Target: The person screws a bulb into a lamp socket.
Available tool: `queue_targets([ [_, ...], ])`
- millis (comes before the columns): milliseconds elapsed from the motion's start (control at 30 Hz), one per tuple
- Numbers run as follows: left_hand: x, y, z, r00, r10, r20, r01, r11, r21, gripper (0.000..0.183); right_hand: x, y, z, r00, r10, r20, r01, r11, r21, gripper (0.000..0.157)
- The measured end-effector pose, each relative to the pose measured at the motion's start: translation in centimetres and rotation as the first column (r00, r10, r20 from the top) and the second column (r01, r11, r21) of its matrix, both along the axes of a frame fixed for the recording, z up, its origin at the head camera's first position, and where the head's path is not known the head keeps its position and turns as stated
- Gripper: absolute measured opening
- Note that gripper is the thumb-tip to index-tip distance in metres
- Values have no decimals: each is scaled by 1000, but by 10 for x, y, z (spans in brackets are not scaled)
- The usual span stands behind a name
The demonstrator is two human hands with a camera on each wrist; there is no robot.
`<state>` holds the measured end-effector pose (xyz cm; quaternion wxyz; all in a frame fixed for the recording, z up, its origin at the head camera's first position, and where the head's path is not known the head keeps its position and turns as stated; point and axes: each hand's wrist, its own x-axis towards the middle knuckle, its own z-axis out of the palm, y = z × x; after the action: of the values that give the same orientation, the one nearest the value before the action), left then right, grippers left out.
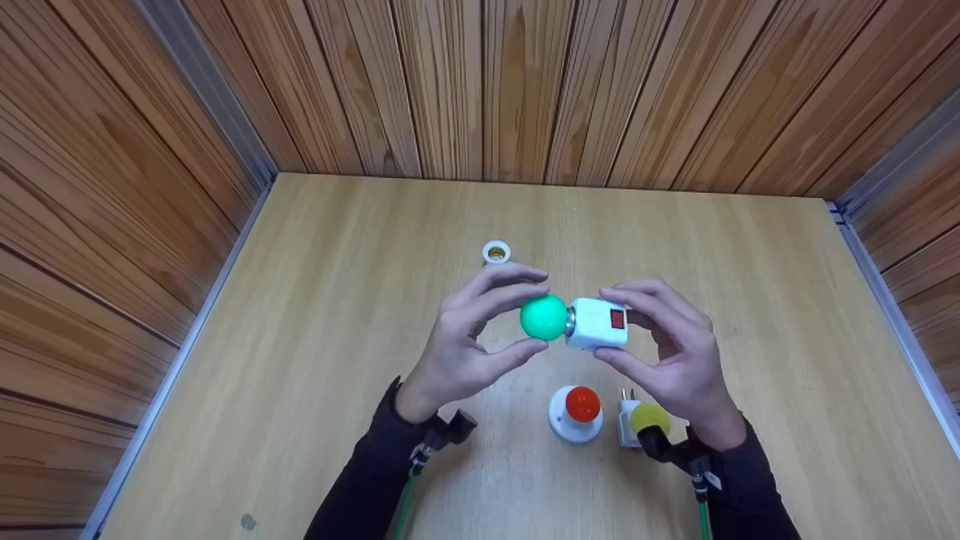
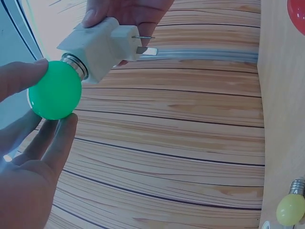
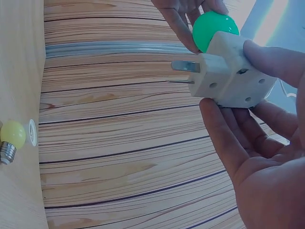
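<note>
My left hand [image 1: 469, 330] pinches a green light bulb [image 1: 544, 317] between thumb and fingertips. The bulb's metal screw base [image 2: 76, 66] sits at the mouth of a white plug-in lamp socket [image 1: 596, 322], with part of the thread showing. My right hand [image 1: 679, 345] grips that socket, thumb on one side and fingers on the other. A red switch [image 1: 618, 319] shows on its face, and two flat metal plug prongs [image 3: 185, 67] stick out of its back. Both things are held up off the table.
Nearer me, a red bulb [image 1: 583, 403] stands in a round white base [image 1: 564, 429]. Right of it are a white plug-in piece [image 1: 627, 427] and a yellow bulb [image 1: 651, 415], partly behind the wrist camera. A white lamp holder [image 1: 496, 247] stands farther back. Wood-plank walls [image 1: 517, 90] surround the table.
</note>
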<state>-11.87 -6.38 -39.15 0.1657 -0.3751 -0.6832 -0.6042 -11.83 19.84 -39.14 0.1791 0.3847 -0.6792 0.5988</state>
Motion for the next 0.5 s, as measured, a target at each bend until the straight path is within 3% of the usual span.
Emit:
queue_targets([
  [500, 1, 1, 1, 999, 45, 19, -44, 998, -34, 43, -2, -4, -5, 994, -55, -89, 49, 997, -67, 50],
])
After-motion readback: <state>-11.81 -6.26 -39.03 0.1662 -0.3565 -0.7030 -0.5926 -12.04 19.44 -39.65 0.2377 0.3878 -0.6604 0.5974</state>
